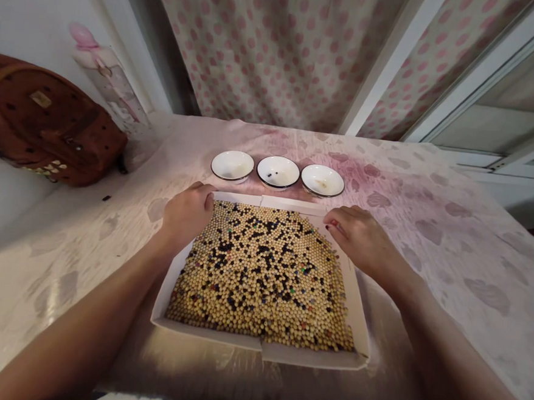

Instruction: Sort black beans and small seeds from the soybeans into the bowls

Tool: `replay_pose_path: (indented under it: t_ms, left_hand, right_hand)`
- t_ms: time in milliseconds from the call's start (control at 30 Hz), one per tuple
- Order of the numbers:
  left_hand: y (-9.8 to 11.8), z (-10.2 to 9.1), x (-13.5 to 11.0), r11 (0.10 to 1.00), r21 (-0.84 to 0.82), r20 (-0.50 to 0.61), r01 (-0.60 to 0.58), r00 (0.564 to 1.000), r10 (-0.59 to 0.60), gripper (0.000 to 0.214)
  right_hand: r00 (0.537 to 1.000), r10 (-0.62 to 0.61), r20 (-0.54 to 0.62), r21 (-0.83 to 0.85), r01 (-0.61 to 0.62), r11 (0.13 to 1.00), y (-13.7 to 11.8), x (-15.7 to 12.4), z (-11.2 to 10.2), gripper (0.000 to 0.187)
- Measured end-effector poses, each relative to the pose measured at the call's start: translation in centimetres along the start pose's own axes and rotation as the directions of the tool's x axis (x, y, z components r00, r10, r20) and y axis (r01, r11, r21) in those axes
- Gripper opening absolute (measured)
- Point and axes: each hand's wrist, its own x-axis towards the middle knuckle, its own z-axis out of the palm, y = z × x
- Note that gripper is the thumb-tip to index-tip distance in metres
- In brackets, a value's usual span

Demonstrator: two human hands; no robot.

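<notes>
A shallow white cardboard box lies on the table in front of me, its floor covered by round beads. Most beads are pale yellow; many are black, and a few are green, blue or red. My left hand is closed over the box's far left corner. At the far right corner my right hand has its fingers curled over the side wall, and a small dark spot shows by its fingertips. Both palms are hidden from view.
Behind the box stand three white dark-rimmed bowls in a row: a left bowl, a middle bowl with a few dark beads, and a right bowl. A brown backpack and a clear pink-topped container stand at the far left.
</notes>
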Motion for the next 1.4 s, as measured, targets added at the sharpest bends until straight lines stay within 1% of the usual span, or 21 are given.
replay_pose_path:
  t_ms: [67,133,367,633,900,1067,1267,1400]
  left_hand:
    - [0.0,0.0,0.0,1.000,-0.002,0.004,-0.001,1.000,0.001,0.036]
    - [0.0,0.0,0.0,1.000,-0.005,0.009,-0.001,1.000,0.001,0.035]
    - [0.1,-0.1,0.0,1.000,0.002,0.021,-0.016,1.000,0.016,0.033]
    - [0.0,-0.1,0.0,1.000,0.001,0.037,-0.004,0.999,0.004,0.033]
    - [0.0,0.0,0.0,1.000,0.013,0.028,-0.013,1.000,0.013,0.033]
    - [0.3,-0.3,-0.1,1.000,0.002,0.036,0.003,0.999,-0.003,0.033]
    - [0.3,-0.3,-0.1,1.000,-0.003,0.023,-0.007,1.000,0.007,0.032]
    - [0.2,-0.2,-0.1,1.000,-0.004,0.028,-0.008,1.000,0.008,0.032]
  right_hand:
    - [0.997,-0.063,0.037,-0.031,0.064,0.997,-0.1,0.0,0.2,0.019]
    - [0.996,-0.080,0.040,-0.064,0.082,0.995,-0.3,0.1,0.5,0.019]
    - [0.993,-0.091,0.074,-0.185,0.103,0.977,-1.0,0.5,1.1,0.022]
    - [0.991,-0.089,0.095,-0.262,0.111,0.959,-1.2,0.7,1.4,0.025]
    - [0.993,-0.094,0.065,-0.291,0.109,0.951,-1.5,0.8,1.7,0.022]
    - [0.994,-0.097,0.059,-0.277,0.109,0.954,-1.6,0.7,1.8,0.024]
    - [0.992,-0.110,0.064,-0.281,0.124,0.952,-1.5,0.8,1.7,0.025]
    - [0.992,-0.108,0.071,-0.290,0.124,0.949,-1.5,0.9,1.7,0.022]
